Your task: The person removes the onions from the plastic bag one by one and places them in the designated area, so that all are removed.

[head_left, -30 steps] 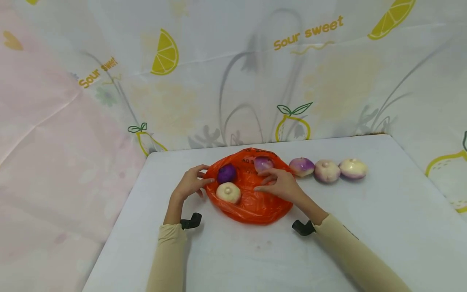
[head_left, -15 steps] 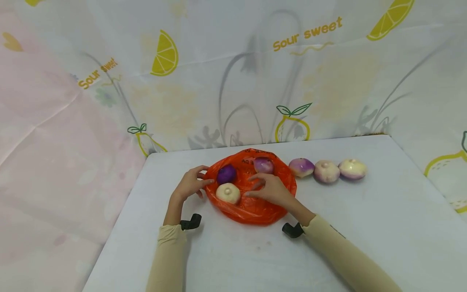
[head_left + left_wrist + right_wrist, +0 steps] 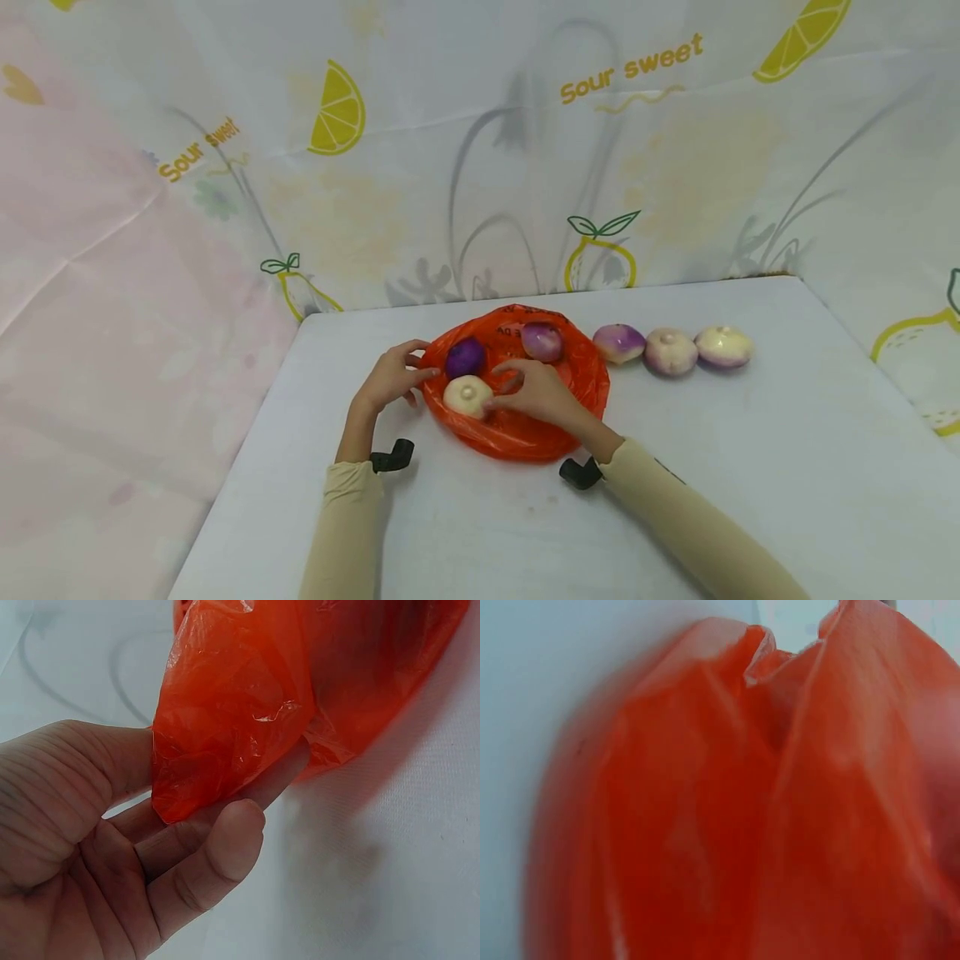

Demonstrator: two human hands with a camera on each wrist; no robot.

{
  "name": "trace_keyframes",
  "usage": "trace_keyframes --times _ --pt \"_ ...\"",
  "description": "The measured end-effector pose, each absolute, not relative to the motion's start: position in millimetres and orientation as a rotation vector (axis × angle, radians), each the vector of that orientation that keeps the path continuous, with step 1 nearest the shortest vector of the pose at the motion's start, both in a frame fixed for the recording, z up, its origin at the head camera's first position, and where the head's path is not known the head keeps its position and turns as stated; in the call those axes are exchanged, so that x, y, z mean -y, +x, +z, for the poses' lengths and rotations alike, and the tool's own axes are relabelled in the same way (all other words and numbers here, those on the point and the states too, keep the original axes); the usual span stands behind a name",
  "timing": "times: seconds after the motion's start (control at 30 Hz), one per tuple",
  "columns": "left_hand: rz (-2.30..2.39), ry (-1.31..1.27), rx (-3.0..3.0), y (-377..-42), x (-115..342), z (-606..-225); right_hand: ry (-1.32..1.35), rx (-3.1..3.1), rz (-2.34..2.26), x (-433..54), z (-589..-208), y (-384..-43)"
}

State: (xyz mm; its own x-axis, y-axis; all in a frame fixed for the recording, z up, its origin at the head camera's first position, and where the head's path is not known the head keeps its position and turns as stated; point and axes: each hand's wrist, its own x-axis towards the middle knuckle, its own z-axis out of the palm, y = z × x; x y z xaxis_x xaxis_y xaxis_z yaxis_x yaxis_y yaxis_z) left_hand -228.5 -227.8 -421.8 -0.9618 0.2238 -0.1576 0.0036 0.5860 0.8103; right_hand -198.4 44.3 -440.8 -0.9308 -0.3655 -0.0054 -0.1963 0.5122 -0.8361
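Observation:
A red plastic bag (image 3: 525, 429) lies spread open on the table. My left hand (image 3: 392, 375) pinches its left rim; in the left wrist view the bag's edge (image 3: 225, 712) passes between thumb and fingers. Inside sit a dark purple turnip (image 3: 465, 357), a cream-white turnip (image 3: 467, 395) and a purple-and-white turnip (image 3: 542, 340). Over the bag's middle, my right hand (image 3: 543, 393) has bent, spread fingers, with the thumb tip at the cream turnip's right side; whether they touch is unclear. Red plastic (image 3: 705, 810) covers most of the right wrist view and hides that hand's fingers.
Right of the bag, three more turnips stand in a row: a purple-and-white one (image 3: 619, 343), a pale pinkish one (image 3: 671, 352) and a cream one (image 3: 724, 347) with a purple underside. A lemon-printed curtain (image 3: 480, 167) hangs behind the white table (image 3: 480, 533).
My right hand has moved left and slightly down, from beside the purple-and-white turnip in the bag to the cream turnip. My left hand has stayed on the rim.

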Motion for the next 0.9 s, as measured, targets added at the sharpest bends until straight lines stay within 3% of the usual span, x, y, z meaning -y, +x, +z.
trace_keyframes --times 0.9 --pt "1.303 0.177 -2.568 -231 228 -423 -0.489 -2.481 -1.396 -25 -438 -196"
